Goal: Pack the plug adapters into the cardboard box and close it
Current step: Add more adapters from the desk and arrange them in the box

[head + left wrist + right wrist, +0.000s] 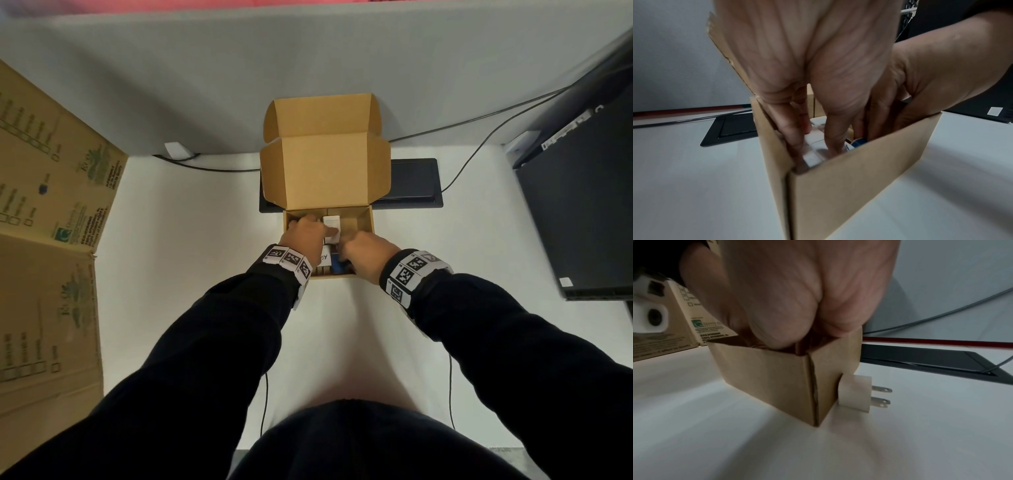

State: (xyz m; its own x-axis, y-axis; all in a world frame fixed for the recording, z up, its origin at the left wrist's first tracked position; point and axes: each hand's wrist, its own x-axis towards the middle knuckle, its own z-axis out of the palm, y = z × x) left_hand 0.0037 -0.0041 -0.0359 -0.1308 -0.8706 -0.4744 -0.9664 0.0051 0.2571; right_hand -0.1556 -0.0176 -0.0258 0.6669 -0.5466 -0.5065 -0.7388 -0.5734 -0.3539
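Brown corrugated cardboard box (363, 219) sits mid-table on the white tabletop (191, 240), lid flap (325, 171) standing open at the far side. Both hands are down inside it. Left hand (306, 233) is in the left half, fingers (795, 134) reaching straight down and touching a white rectangular plug adapter (813, 146) wrapped in clear plastic; the thumb presses beside it, so it reads as a loose pinch on that adapter. Right hand (364, 255) is in the near right part of the box, fingers curled downward past the rim; what they hold is hidden, so I cannot tell its grip. A blue-and-white item (337, 263) shows between the 2 hands near the front wall; it is too small to identify.

1 white cube-shaped plug adapter with 2 metal prongs (856, 393) lies outside on the table, touching the box's right wall, prongs pointing away from it.

Black flush desk panel (414, 181) is behind the box. Large printed cardboard carton (51, 205) stands at left, black computer case (582, 205) at right, and dark cables (479, 120) run along the far grey partition.
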